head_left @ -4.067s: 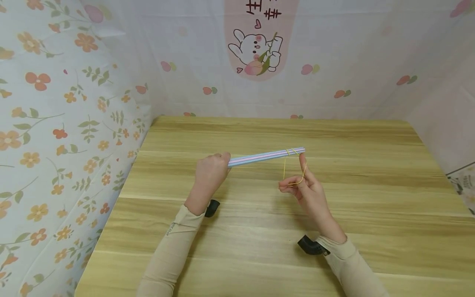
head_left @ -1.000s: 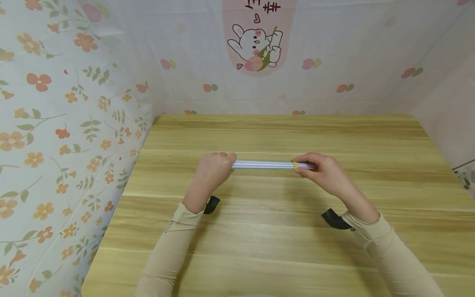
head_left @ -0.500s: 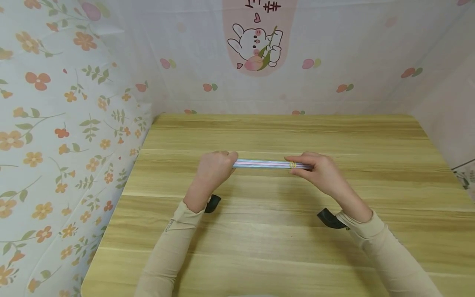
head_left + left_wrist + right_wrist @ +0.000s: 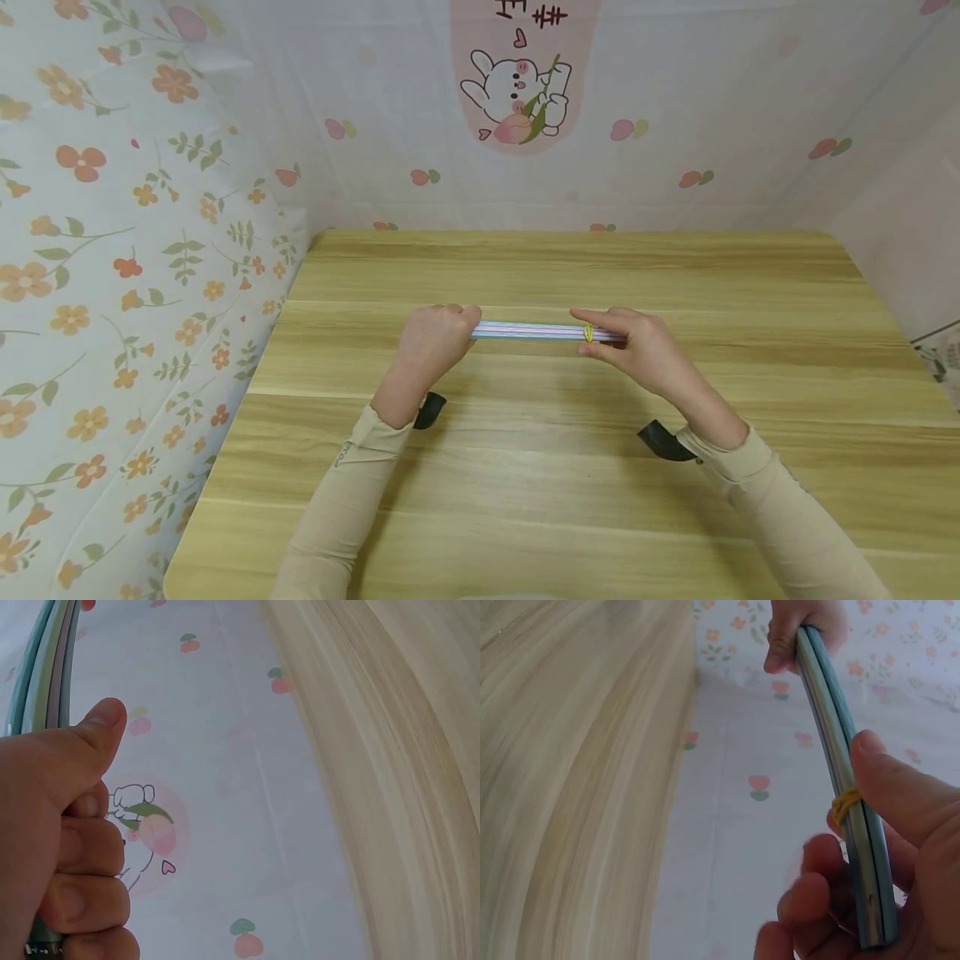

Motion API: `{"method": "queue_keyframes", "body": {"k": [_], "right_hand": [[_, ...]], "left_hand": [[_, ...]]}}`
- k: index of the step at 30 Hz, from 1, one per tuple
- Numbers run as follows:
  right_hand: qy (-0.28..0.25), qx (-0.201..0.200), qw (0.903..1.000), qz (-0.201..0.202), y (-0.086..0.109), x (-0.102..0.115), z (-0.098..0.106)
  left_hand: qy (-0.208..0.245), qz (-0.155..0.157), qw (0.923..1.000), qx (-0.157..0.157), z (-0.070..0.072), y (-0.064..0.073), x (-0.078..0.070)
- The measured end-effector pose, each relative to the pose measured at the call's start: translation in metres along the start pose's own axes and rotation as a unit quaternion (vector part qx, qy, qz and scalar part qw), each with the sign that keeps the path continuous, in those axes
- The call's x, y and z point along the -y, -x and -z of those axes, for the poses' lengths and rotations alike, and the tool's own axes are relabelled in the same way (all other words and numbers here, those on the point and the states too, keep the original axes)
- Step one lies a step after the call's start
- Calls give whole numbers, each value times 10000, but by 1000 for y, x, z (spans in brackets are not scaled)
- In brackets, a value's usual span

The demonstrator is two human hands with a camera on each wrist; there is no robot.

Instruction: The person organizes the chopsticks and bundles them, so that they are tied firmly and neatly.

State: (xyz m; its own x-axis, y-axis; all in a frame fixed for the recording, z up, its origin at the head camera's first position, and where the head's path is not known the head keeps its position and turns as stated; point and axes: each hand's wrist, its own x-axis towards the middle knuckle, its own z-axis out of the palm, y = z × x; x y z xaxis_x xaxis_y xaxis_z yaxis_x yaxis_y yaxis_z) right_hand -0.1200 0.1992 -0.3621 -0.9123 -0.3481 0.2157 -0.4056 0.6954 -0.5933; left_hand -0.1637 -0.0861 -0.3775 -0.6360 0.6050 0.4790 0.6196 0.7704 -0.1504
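Observation:
A bundle of slim pastel sticks (image 4: 528, 331) in blue, pink and pale green spans level between my two hands above the table. My left hand (image 4: 437, 342) grips its left end in a fist, thumb lying along the sticks (image 4: 54, 675). A dark printed band shows below that fist in the left wrist view. Near the right end, a yellow rubber band (image 4: 846, 804) is wound tightly round the bundle. My right hand (image 4: 648, 348) holds this end, thumb on one side by the band and fingers curled on the other. The sticks' right tips sit near the palm.
The wooden table (image 4: 525, 483) lies beneath both hands. A patterned cloth (image 4: 360, 108) hangs behind it, and a floral cloth (image 4: 135, 275) on the left. Black curved pieces (image 4: 666, 442) stick out at both wrists. A pale edge (image 4: 513, 597) shows at the bottom.
Earlier the right fingers stretched a loop of the yellow rubber band below the bundle; now it is wound snugly round it. Lately the right hand has shifted slightly left; the left hand hardly moves.

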Motion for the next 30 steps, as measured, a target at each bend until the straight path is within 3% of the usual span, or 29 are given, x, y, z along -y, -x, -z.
{"method": "queue_keyframes", "body": {"k": [15,23,30], "right_hand": [[295,-149,9994,133,4,-1,18],[339,118,9993,-61,4,3,13],[304,85,9995,79,2,6,10]], "left_hand": [[-24,14,10000,48,1,1,1],[-35,0,10000,-85,-2,3,-1],[-26,77,9999,-147,-2,4,-1]]}}
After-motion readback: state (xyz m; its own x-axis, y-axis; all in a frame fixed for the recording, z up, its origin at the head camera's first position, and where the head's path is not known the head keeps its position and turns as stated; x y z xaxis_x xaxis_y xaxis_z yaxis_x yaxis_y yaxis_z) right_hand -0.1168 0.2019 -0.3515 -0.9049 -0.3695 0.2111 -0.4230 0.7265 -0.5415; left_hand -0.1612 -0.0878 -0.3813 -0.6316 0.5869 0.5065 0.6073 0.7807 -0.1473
